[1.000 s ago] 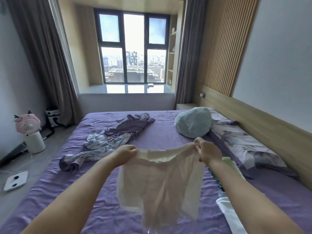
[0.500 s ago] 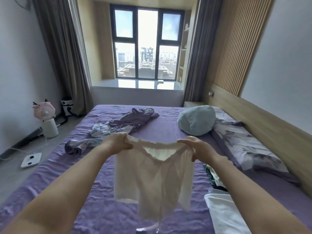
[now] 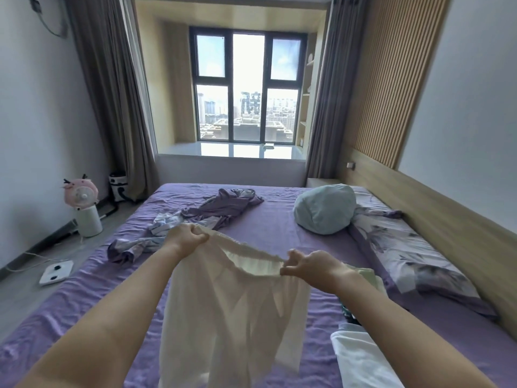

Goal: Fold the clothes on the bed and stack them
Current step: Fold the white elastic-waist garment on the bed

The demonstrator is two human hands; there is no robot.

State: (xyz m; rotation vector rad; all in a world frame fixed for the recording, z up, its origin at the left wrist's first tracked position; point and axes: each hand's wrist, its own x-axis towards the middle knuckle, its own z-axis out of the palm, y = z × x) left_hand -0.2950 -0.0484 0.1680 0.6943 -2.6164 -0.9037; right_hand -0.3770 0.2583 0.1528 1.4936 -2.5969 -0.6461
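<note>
Sheer cream skirt (image 3: 235, 309) hangs; left hand (image 3: 186, 237), right hand (image 3: 310, 266) pinch gathered elastic waistband.

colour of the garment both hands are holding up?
Cream white, plain and slightly sheer garment, with a gathered waistband; the head view shows it.

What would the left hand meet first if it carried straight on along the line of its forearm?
Probably the crumpled purple and pale patterned clothes just beyond the left hand, though depth is unclear.
</note>
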